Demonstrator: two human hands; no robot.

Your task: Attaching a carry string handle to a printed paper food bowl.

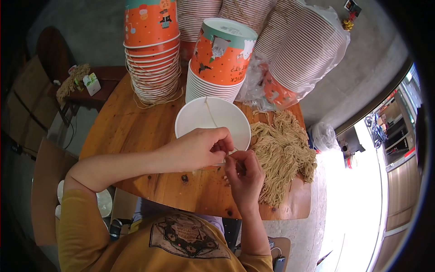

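A white-lined paper bucket stands mouth-up on the table in front of me. A thin tan cord runs from its far rim down across the inside toward my hands. My left hand reaches over the near rim, its fingers pinched on the cord. My right hand is just beside it, thumb and forefinger pressed together on the cord at the near rim. The fingertips nearly meet; they hide the cord's ends and part of the rim. A loose heap of tan cords lies to the right of the bucket.
Behind the bucket stand an upside-down stack of orange buckets and, at left, another stack with cords hanging round it. Plastic-wrapped bucket stacks lean at the back right. The wooden table has a curved edge; a cardboard box sits at lower left.
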